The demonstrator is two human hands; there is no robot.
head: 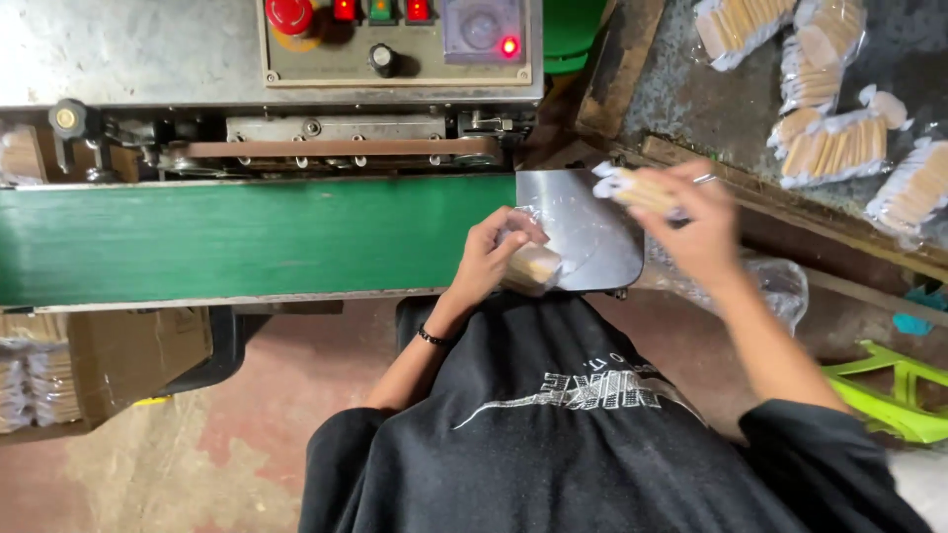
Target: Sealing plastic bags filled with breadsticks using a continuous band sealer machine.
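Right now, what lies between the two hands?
In the head view, only the bare metal feed plate lies between the left hand and the right hand; each grips a biscuit packet.

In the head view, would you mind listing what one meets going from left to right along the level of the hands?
Green conveyor belt → left hand holding a clear packet of biscuits → metal feed plate → right hand holding another packet → sealed packets on the side table.

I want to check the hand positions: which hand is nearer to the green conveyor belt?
Left. The left hand holds a biscuit pack by the green conveyor belt's end; the right hand is farther right, holding another pack.
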